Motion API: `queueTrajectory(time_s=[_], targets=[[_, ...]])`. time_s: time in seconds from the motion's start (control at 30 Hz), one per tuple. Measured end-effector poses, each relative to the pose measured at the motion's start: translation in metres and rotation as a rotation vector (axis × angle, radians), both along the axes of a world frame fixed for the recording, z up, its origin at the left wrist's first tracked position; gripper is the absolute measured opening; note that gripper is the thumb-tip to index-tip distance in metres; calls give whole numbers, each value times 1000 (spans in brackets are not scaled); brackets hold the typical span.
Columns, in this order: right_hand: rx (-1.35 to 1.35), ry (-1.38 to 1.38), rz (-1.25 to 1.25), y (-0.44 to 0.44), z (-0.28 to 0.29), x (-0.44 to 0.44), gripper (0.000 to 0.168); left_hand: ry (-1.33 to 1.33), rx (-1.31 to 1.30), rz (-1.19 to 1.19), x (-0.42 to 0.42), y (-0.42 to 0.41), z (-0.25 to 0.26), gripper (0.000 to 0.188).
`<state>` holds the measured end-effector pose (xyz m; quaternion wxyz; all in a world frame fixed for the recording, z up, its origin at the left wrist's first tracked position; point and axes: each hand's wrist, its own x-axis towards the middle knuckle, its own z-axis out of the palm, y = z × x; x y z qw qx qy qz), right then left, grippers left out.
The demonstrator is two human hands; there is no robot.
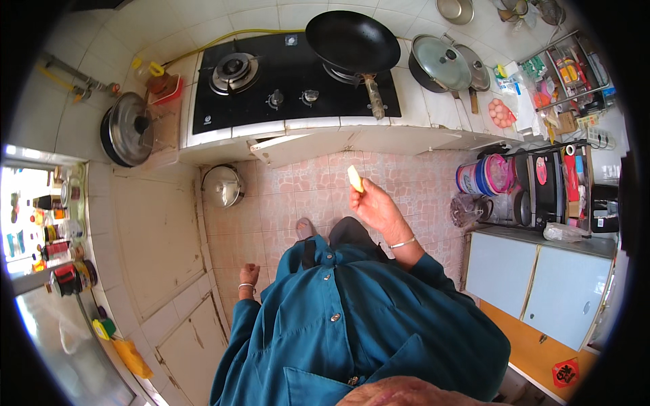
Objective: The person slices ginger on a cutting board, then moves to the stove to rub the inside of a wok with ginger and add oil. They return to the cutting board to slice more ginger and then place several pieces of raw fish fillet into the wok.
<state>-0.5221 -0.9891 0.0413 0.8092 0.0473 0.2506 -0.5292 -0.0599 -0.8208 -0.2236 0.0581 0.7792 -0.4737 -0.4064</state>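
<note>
Between the thumb and fingers of my right hand (375,204) is a small pale yellow piece of food (355,178), held up over the tiled floor. My left hand (249,274) hangs low at my side with its fingers curled; whether anything is inside them cannot be seen. Ahead of me a black wok (353,41) with a worn, wrapped handle rests over the right burner of a black glass gas hob (284,81). The left burner (233,71) has nothing on it.
Right of the hob stand a glass-lidded pot (441,63), a smaller lidded pan (475,66) and a bag of eggs (501,112). A lidded wok (128,129) sits at the left, a steel pot (223,186) on the floor. Buckets (475,176) and a blue-grey cabinet (538,284) line the right side.
</note>
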Motion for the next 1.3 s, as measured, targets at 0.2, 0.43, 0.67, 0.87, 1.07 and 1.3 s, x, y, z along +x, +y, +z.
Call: queueTrajectory(time_s=[0.2, 0.43, 0.67, 0.87, 1.07, 1.3], targets=[[-96, 94, -70, -24, -10, -44, 23, 15, -56, -91, -41, -91, 15, 34], [-245, 357, -206, -132, 27, -158, 22, -126, -13, -257, -139, -191, 36, 33], [-404, 1024, -86, -249, 84, -255, 23, 42, -198, -200, -234, -268, 56, 33], [-535, 1322, 5, -316, 74, -259, 22, 5, -92, -117, -238, -250, 59, 32], [-882, 1913, 147, -385, 49, -194, 13, -71, 244, -34, -179, -157, 0, 37], [-1024, 2487, 385, -461, -26, -159, 8, 74, 200, 220, -190, -130, -11, 38]])
